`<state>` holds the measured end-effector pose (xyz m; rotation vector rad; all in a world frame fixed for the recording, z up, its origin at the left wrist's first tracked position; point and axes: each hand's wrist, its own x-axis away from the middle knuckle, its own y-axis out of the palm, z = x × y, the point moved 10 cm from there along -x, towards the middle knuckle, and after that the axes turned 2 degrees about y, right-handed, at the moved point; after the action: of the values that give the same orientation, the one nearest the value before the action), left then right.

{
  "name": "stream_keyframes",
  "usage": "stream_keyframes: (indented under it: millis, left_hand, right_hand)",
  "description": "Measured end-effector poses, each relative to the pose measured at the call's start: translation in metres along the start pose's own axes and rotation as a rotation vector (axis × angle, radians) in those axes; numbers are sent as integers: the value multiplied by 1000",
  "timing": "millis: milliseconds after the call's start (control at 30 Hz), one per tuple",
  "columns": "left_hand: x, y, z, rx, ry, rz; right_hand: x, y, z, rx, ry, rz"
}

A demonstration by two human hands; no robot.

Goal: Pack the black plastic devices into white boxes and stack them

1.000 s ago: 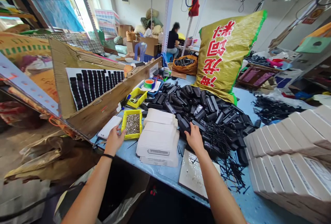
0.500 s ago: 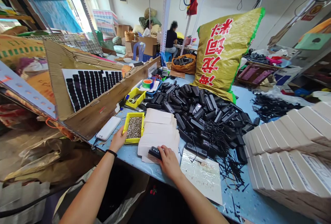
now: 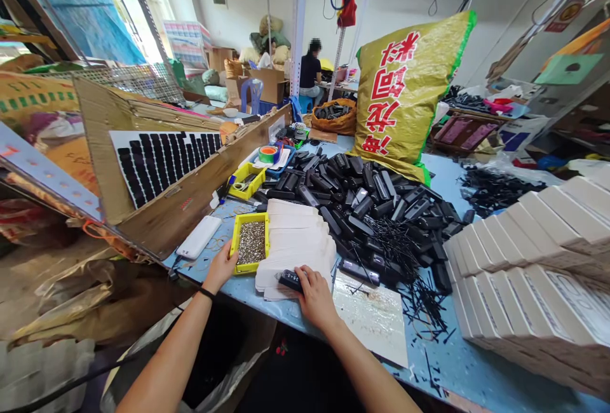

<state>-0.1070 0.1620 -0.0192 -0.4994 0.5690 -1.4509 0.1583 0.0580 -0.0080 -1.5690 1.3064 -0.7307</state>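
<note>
My left hand (image 3: 222, 269) grips the left side of a yellow tray (image 3: 244, 269) filled with small metal parts (image 3: 251, 241). The tray rests on the table against the left edge of a fanned stack of white paper pieces (image 3: 293, 244). My right hand (image 3: 316, 297) is closed on the right end of a small black plastic casing (image 3: 289, 280) with pale marks on top. That casing is over the near part of the stack. Behind the stack lies a large heap of similar black casings (image 3: 343, 190).
Thin black strips (image 3: 429, 305) lie beside a white board (image 3: 369, 314). White boxes (image 3: 519, 273) are stacked at right. A white phone-like device (image 3: 199, 237) and a second yellow tray (image 3: 248, 182) lie left. A yellow sack (image 3: 405, 89) stands behind the heap. Two people sit in the background.
The yellow tray has shifted slightly right and nearer with my left hand. My right hand and the black casing have moved a little to the right. The view has turned slightly.
</note>
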Motion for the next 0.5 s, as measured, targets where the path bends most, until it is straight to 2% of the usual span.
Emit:
stream_keyframes:
  millis: [167,233,300,333,400,467,500]
  left_hand:
    - [4,-4,8,-18,4,24]
    - [9,-18,19,-50,33,110]
    - [16,-33,42,-178,132,177]
    - [17,-33,56,-282,195,153]
    - [16,-20,78,-485,300,4]
    - [10,-1,87,-596,326,-159]
    - [5,6,90,-621,322,-202]
  right_hand:
    - [-4,-17,-1,-158,8,-23]
    - [4,-32,4,-298,19,-8]
    - [24,-46,24,-439,105,20]
    - [37,-50,39,-493,180,29]
    - [69,-52,73,-558,345,33]
    - [100,-54,106,-583,482,51]
    - [114,-57,120,-591,537,74]
